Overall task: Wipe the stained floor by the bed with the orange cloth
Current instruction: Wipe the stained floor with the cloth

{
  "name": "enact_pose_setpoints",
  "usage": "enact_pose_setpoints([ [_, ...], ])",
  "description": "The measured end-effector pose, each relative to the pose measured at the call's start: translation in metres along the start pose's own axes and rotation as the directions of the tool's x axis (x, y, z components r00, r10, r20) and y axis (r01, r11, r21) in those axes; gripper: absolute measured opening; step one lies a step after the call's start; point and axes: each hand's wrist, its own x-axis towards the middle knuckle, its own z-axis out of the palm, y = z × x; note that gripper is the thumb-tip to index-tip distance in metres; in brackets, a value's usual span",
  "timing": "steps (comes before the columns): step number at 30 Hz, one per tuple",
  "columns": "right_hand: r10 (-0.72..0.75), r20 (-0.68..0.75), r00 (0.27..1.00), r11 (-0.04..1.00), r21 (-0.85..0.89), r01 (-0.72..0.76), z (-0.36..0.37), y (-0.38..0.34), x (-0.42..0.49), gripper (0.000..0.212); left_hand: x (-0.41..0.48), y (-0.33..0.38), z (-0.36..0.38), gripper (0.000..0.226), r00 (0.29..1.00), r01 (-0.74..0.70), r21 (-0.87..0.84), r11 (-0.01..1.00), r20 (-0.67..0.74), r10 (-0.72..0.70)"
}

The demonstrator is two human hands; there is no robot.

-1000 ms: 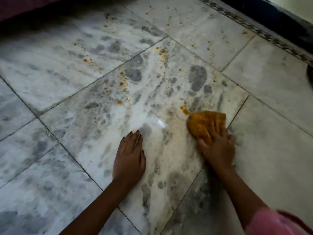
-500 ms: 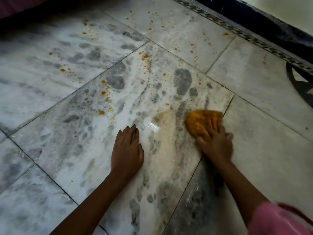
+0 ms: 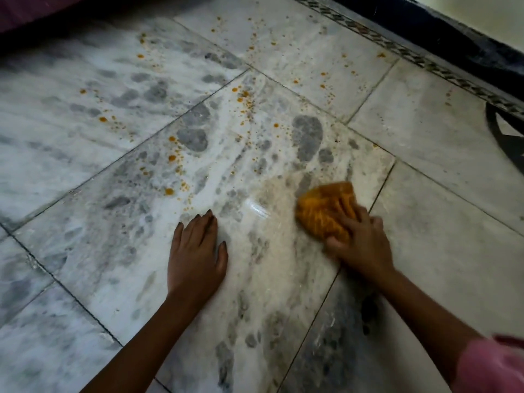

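The cloth (image 3: 326,211) lies bunched on the floor (image 3: 425,222). Its near half is under the right hand (image 3: 361,245), whose fingers (image 3: 347,222) curl over it and grip it. Hand and cloth are smeared by motion blur, so the fingertips cannot be made out. The cloth sits well to the right of the left hand (image 3: 195,259), which lies flat on the same marble tile. That hand's fingers (image 3: 198,222) are straight and close together, thumb out to the side, holding nothing. Between the two hands the floor shows a pale brownish smear (image 3: 272,199).

Beyond the left fingers, orange stains (image 3: 170,158) dot the marble in drops and fine specks, reaching on to the far tiles. A pink sleeve (image 3: 493,364) is cut off at the lower right corner. Far beyond the right fingers, a patterned border (image 3: 397,46) and dark skirting (image 3: 453,32) run along the floor's edge. The bed (image 3: 25,9) shows only as a dark maroon strip in the top left corner. A black curved shape (image 3: 504,129) is cut off by the right edge, and what it is cannot be told.
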Motion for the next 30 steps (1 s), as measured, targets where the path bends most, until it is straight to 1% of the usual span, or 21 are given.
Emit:
enact_pose_setpoints([
  [2, 0.105, -0.032, 0.994, 0.994, -0.003, -0.105, 0.006, -0.029, 0.045, 0.061, -0.001, 0.000, 0.000, 0.055, 1.000, 0.002, 0.001, 1.000, 0.013, -0.002],
  [4, 0.117, -0.056, 0.992, 0.991, 0.068, -0.114, 0.018, -0.075, 0.074, 0.059, -0.003, -0.002, -0.002, 0.055, 1.000, -0.002, 0.005, 1.000, 0.016, 0.002],
  [6, 0.028, -0.036, 0.999, 0.995, 0.097, -0.025, 0.031, -0.119, 0.072, 0.059, -0.006, -0.004, -0.004, 0.055, 1.000, -0.001, 0.014, 1.000, 0.011, 0.001],
  [8, -0.135, -0.015, 0.991, 0.984, 0.117, 0.136, 0.041, -0.141, 0.042, 0.060, -0.012, -0.006, -0.005, 0.054, 1.000, 0.011, 0.014, 1.000, 0.004, -0.011],
  [9, -0.223, -0.016, 0.975, 0.967, 0.122, 0.223, 0.044, -0.139, 0.023, 0.061, -0.013, -0.007, -0.005, 0.053, 1.000, 0.021, 0.008, 1.000, -0.001, -0.021],
  [11, -0.361, -0.006, 0.932, 0.924, 0.135, 0.359, 0.041, -0.113, -0.015, 0.062, -0.017, -0.007, -0.005, 0.053, 0.999, 0.041, -0.002, 0.999, -0.002, -0.041],
  [12, -0.400, 0.012, 0.916, 0.911, 0.114, 0.396, 0.038, -0.091, -0.029, 0.062, -0.018, -0.007, -0.004, 0.053, 0.999, 0.047, 0.001, 0.999, -0.002, -0.047],
  [13, -0.402, 0.004, 0.916, 0.913, 0.074, 0.401, 0.032, -0.068, -0.036, 0.062, -0.020, -0.007, -0.004, 0.053, 0.999, 0.052, 0.006, 0.999, -0.002, -0.052],
  [14, -0.364, -0.020, 0.931, 0.930, 0.041, 0.364, 0.025, -0.047, -0.034, 0.062, -0.022, -0.007, -0.003, 0.053, 0.998, 0.057, 0.009, 0.998, 0.000, -0.057],
  [15, -0.287, -0.046, 0.957, 0.957, 0.022, 0.288, 0.018, -0.032, -0.025, 0.064, -0.023, -0.007, -0.003, 0.053, 0.998, 0.065, 0.006, 0.998, 0.005, -0.065],
  [17, -0.112, -0.088, 0.990, 0.994, -0.018, 0.111, 0.010, -0.027, 0.014, 0.066, -0.023, -0.006, -0.005, 0.053, 0.996, 0.084, -0.005, 0.996, 0.015, -0.084],
  [19, -0.019, -0.077, 0.997, 0.999, -0.030, 0.017, 0.014, -0.051, 0.060, 0.062, -0.025, -0.004, -0.007, 0.053, 0.996, 0.088, -0.008, 0.996, 0.020, -0.088],
  [21, 0.014, -0.023, 1.000, 1.000, 0.020, -0.013, 0.024, -0.094, 0.091, 0.061, -0.028, -0.004, -0.008, 0.053, 0.997, 0.078, -0.008, 0.997, 0.022, -0.078],
  [22, -0.018, 0.007, 1.000, 0.999, 0.027, 0.018, 0.030, -0.116, 0.095, 0.060, -0.030, -0.004, -0.008, 0.054, 0.997, 0.075, -0.006, 0.997, 0.020, -0.075],
  [25, -0.226, 0.070, 0.972, 0.974, 0.029, 0.225, 0.041, -0.159, 0.062, 0.059, -0.034, -0.005, -0.007, 0.054, 0.997, 0.075, -0.005, 0.997, 0.009, -0.075],
  [26, -0.307, 0.061, 0.950, 0.951, 0.051, 0.304, 0.043, -0.157, 0.043, 0.060, -0.035, -0.005, -0.008, 0.053, 0.997, 0.075, -0.017, 0.997, 0.003, -0.075],
  [28, -0.447, 0.024, 0.894, 0.892, 0.094, 0.443, 0.039, -0.131, 0.003, 0.061, -0.038, -0.004, -0.009, 0.053, 0.997, 0.073, -0.038, 0.997, -0.011, -0.074],
  [29, -0.485, 0.019, 0.874, 0.872, 0.085, 0.482, 0.038, -0.108, -0.013, 0.062, -0.040, -0.004, -0.009, 0.053, 0.997, 0.074, -0.045, 0.996, -0.019, -0.075],
  [30, -0.484, 0.005, 0.875, 0.874, 0.055, 0.483, 0.033, -0.082, -0.023, 0.062, -0.043, -0.005, -0.009, 0.053, 0.997, 0.075, -0.052, 0.996, -0.024, -0.076],
])
